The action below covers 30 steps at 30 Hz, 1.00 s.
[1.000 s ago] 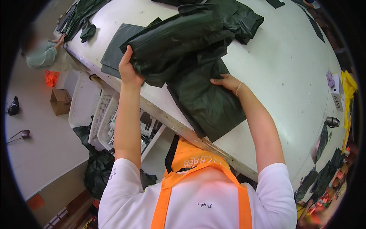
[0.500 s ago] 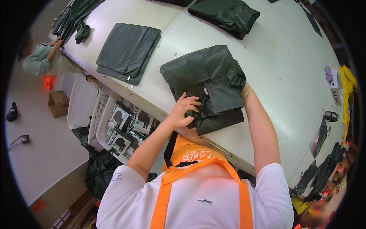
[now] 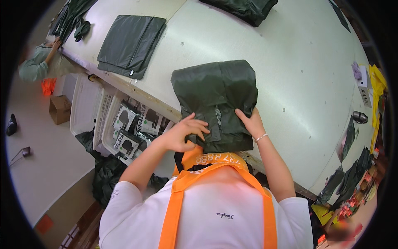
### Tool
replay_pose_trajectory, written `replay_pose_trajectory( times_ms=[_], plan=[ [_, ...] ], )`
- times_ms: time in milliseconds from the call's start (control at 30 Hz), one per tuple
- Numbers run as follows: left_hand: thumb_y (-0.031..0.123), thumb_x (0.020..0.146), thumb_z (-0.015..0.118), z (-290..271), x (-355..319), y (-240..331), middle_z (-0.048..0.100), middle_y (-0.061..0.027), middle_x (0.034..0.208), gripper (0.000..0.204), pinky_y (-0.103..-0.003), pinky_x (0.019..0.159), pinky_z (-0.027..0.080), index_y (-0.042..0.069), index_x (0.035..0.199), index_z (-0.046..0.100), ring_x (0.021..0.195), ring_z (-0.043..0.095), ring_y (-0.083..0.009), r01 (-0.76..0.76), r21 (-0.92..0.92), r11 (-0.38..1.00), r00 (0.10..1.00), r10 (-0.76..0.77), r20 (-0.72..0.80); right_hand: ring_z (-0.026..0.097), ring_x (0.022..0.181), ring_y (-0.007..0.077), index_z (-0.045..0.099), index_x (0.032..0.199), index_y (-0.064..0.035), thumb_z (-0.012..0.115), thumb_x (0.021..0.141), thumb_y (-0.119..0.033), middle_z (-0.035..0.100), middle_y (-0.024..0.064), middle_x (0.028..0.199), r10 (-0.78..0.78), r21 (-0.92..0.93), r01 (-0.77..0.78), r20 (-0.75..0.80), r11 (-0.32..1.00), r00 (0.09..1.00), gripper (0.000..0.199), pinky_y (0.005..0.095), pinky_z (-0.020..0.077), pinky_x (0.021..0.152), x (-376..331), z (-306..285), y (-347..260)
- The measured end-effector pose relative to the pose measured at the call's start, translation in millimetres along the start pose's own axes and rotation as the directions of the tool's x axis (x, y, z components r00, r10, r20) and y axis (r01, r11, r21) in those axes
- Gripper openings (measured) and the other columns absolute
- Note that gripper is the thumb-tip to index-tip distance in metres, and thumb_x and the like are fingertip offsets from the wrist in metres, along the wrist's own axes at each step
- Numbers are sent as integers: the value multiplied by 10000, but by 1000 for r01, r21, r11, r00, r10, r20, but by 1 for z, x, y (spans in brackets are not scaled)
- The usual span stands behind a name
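On the big white table, close to its near edge, lies a dark green garment. It is folded into a thick bundle, a bit like a fat rectangle, wider at the far end and narrower near the person. The cloth looks smooth and a little shiny, with soft wrinkles across the top. A flap runs down the middle, and a small zip or tab shows on it near the hands. The bottom layers stick out a little past the top ones at the near end.

The left hand rests on the near left corner of the garment, with its fingers bent and pressing down on the cloth. The right hand holds the near right side, its fingers curled around the edge of a fold. A thin bracelet sits on that wrist. Both hands touch the garment and are just beside each other, with the flap between them.

Farther left on the table lies a flat folded green piece, well apart from the bundle. Another dark green pile sits at the far edge. Below the table edge stand white plastic baskets with black and white packets inside. Another person in a pale green sleeve works at the far left end.
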<state>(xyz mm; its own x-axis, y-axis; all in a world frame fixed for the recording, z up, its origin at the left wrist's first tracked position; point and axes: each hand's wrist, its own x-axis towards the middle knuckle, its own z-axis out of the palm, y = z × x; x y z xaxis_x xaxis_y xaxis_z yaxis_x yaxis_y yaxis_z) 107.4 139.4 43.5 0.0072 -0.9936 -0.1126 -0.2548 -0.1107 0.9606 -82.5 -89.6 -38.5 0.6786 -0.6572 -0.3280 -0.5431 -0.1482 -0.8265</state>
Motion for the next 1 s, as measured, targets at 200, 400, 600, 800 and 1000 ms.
replay_pose_trajectory(
  times_ms=[200,400,600,800,1000],
  plan=[
    [433,767,666,-46,96,55,537,-159,1229,542,-443,940,362,110,1190,565,1109,489,-347,159,658,736,880,197,-433,514,1082,378,491,1146,96,726,752,-408,536,280,1148,106,-278,-104,-10,955,994,682,404,416,922,-10,6,-20],
    [593,828,517,-24,152,-33,431,-151,1373,627,-528,1061,257,255,1352,451,1278,382,-345,422,668,613,856,-27,-516,507,1113,324,462,1199,71,678,816,-322,521,267,1165,-205,-186,174,-165,967,965,590,392,423,912,-43,-19,-15],
    [530,907,455,-85,178,-33,519,-153,1312,598,-345,1012,360,91,1310,505,1219,479,-289,460,269,846,887,-429,-169,620,857,149,485,1191,29,587,876,-128,629,107,1027,410,51,-469,410,882,815,366,261,513,757,-83,-43,-31],
    [380,949,433,-65,167,-24,500,-201,1304,482,-376,1034,332,48,1291,503,1230,439,-353,308,670,676,913,-12,-408,631,803,156,567,1083,5,622,837,-76,634,79,971,201,932,-300,260,205,945,265,277,542,630,-54,15,-60],
    [323,561,828,-55,87,129,391,-264,1375,1078,-404,1045,345,-8,1417,262,1289,389,-375,1,521,854,999,-19,29,621,781,131,542,1143,8,654,835,-87,610,64,977,9,912,-80,83,401,996,341,248,536,618,-45,-9,-161]
  ],
)
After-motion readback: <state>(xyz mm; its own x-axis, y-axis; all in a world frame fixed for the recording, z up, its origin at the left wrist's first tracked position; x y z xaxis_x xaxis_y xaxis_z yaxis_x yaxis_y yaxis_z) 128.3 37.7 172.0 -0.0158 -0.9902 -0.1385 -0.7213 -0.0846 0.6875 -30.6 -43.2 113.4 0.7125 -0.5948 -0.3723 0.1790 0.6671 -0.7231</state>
